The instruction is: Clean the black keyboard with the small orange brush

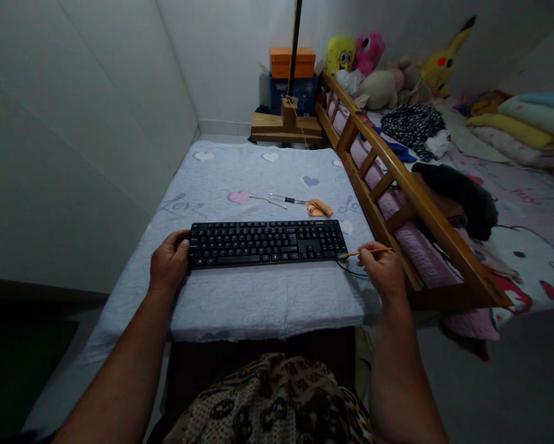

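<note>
A black keyboard (pixel 258 243) lies across the cloth-covered table. At its left end, my left hand (pixel 169 259) grips the edge, with the thumb on top and the fingers partly hidden. My right hand (pixel 381 265) pinches a thin paintbrush (pixel 376 250) with a yellow-orange handle. The brush's tip meets the lower right corner of the keyboard, by the number pad. A dark cable (pixel 350 270) curves on the cloth beneath that corner. Behind the keyboard lie an orange cloth (pixel 319 208), a thin metal tool with a black band (pixel 289 200) and a pale thin stick (pixel 268 200).
A pale cloth with hearts (pixel 240 296) covers the table. Along its right side runs a wooden bed rail (pixel 397 179), with bedding and plush toys (pixel 378 89) beyond. Behind the table stand a wooden stand base (pixel 286 126) and an orange box (pixel 293 63). A pale wall (pixel 96 123) rises at left.
</note>
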Demonstrator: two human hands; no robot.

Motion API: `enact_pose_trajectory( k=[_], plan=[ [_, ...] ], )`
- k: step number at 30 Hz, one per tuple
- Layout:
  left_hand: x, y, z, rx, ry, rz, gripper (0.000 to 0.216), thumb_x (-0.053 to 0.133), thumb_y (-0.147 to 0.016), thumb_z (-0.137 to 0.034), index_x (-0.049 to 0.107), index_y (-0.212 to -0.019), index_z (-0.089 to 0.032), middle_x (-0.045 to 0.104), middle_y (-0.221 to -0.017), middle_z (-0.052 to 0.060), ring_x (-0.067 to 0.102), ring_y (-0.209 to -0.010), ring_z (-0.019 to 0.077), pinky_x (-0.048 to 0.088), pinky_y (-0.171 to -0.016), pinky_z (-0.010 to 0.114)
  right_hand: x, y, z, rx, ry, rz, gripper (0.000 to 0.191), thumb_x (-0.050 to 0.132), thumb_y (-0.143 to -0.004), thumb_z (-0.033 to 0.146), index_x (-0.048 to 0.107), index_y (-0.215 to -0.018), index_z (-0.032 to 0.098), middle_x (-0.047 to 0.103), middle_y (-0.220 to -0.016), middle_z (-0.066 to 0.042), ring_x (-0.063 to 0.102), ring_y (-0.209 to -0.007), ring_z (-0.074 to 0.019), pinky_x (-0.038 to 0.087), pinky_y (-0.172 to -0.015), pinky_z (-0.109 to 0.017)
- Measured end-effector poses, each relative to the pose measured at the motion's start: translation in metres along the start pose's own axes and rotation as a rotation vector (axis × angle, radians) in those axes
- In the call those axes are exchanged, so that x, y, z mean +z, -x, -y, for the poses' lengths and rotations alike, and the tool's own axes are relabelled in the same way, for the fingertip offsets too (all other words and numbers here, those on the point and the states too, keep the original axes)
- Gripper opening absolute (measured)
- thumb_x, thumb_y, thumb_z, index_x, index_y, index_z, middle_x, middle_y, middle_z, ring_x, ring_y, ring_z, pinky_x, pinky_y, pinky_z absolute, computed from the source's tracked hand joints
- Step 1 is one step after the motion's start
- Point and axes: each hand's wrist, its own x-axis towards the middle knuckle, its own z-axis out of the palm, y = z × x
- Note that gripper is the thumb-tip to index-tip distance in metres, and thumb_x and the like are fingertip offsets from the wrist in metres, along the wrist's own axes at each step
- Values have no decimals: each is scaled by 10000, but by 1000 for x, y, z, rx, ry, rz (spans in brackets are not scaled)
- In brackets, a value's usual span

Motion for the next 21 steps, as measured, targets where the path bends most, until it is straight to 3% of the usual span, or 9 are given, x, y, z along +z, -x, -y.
enact_pose_trajectory(
  k=[4,12,21],
  plan=[
    [-1,0,0,3,5,6,391,589,-898,-446,759,-1197,-261,791,-1195,49,733,-1167,288,551,-1128,426,-3,5,3,1,-49,-13,234,613,-784,451,701,-760,236,704,-634,-19,716,-626,-231,499,-597,-316],
    [-3,2,-6,3,11,10,381,596,-896,-449,757,-1176,-246,797,-1183,63,739,-1130,281,566,-1093,417,23,13,19,-47,-152,119,237,609,-798,453,700,-745,240,683,-609,-13,655,-581,-209,491,-575,-315],
    [-3,3,-6,7,1,8,383,599,-888,-447,748,-1176,-241,794,-1171,63,741,-1119,280,569,-1092,422,-6,3,-5,-70,51,-123,243,599,-789,451,701,-732,238,693,-637,-32,692,-640,-238,499,-626,-336]
  ],
)
